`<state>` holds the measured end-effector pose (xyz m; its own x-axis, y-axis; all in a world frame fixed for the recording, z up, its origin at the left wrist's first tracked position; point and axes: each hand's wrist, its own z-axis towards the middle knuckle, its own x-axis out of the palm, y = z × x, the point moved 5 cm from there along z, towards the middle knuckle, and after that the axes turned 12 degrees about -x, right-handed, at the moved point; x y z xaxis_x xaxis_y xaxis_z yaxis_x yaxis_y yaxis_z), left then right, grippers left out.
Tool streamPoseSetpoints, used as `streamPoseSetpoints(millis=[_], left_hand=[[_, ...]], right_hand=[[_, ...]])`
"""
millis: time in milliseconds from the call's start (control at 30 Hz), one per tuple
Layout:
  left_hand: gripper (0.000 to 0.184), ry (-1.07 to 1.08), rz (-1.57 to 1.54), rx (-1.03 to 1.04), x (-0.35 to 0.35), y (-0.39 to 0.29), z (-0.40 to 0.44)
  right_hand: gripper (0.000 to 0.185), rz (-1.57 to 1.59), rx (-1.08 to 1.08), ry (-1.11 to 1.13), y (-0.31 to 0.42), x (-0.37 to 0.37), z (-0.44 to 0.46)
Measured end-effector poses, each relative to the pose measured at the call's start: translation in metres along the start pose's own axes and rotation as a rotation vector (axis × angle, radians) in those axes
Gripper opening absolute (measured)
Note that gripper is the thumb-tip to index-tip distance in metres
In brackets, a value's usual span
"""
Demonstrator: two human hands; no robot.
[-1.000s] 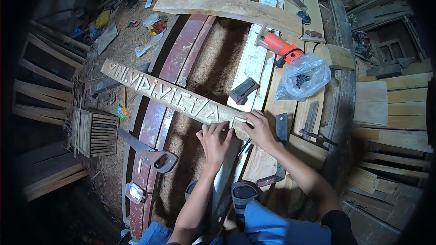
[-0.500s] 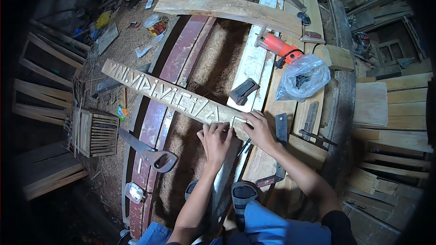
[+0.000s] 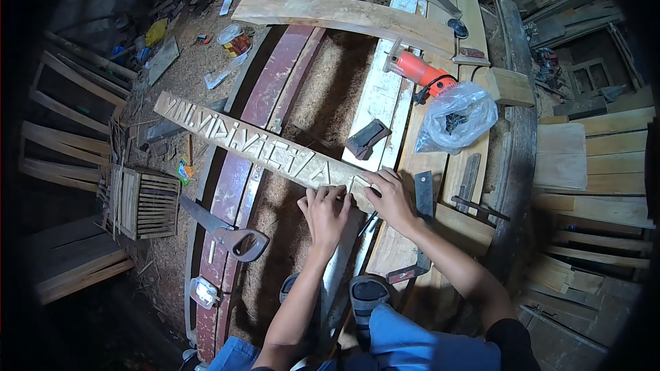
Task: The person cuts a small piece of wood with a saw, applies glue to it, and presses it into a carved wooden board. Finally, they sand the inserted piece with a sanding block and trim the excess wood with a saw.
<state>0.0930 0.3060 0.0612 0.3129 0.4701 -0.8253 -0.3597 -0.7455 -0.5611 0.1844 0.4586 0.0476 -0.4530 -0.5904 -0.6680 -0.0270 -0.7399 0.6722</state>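
Observation:
A long wooden board (image 3: 275,160) lies slanting across the beams, with raised letters made of thin wood strips along it. My left hand (image 3: 324,216) rests at the board's near edge, fingers bent, thumb and fingertips closed at a short thin wood strip (image 3: 352,184). Opposite it, my right hand (image 3: 390,199) reaches over the board's right end, its fingers curled down with thumb and fingertip at the same small pieces. The fingers partly cover the strips, so their exact contact is hard to see.
A hand saw (image 3: 230,233) lies on the red beam at left. Beyond the board are a dark block (image 3: 368,139), an orange power tool (image 3: 419,71) and a clear plastic bag (image 3: 457,118). A metal square (image 3: 424,196) lies right of my right hand.
Both hands stay at the board's right end, with only slight finger movement around the small strips. The board has not visibly moved.

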Motion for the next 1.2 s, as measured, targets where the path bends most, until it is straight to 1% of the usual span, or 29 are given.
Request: streamPoseSetpoints(millis=[267, 367, 600, 800, 867, 1200], left_hand=[[0.031, -0.005, -0.017, 0.007, -0.004, -0.004, 0.000], [0.032, -0.002, -0.010, 0.019, 0.000, -0.003, 0.002], [0.030, -0.033, -0.003, 0.052, 0.004, -0.009, 0.005], [0.028, -0.001, 0.007, 0.041, 0.004, -0.009, 0.006], [0.028, 0.012, 0.009, 0.038, 0.004, -0.008, 0.006], [0.030, 0.020, 0.015, 0.044, 0.005, -0.009, 0.006]], right_hand=[[0.029, 0.014, 0.005, -0.039, -0.003, -0.001, 0.003], [0.029, 0.042, 0.034, -0.005, -0.007, 0.001, 0.003], [0.028, 0.035, 0.034, 0.018, -0.005, 0.002, 0.004], [0.022, 0.019, 0.006, 0.034, -0.005, 0.001, 0.008], [0.021, 0.036, 0.017, 0.075, -0.005, 0.002, 0.010], [0.023, 0.067, -0.013, 0.085, -0.002, 0.003, 0.015]])
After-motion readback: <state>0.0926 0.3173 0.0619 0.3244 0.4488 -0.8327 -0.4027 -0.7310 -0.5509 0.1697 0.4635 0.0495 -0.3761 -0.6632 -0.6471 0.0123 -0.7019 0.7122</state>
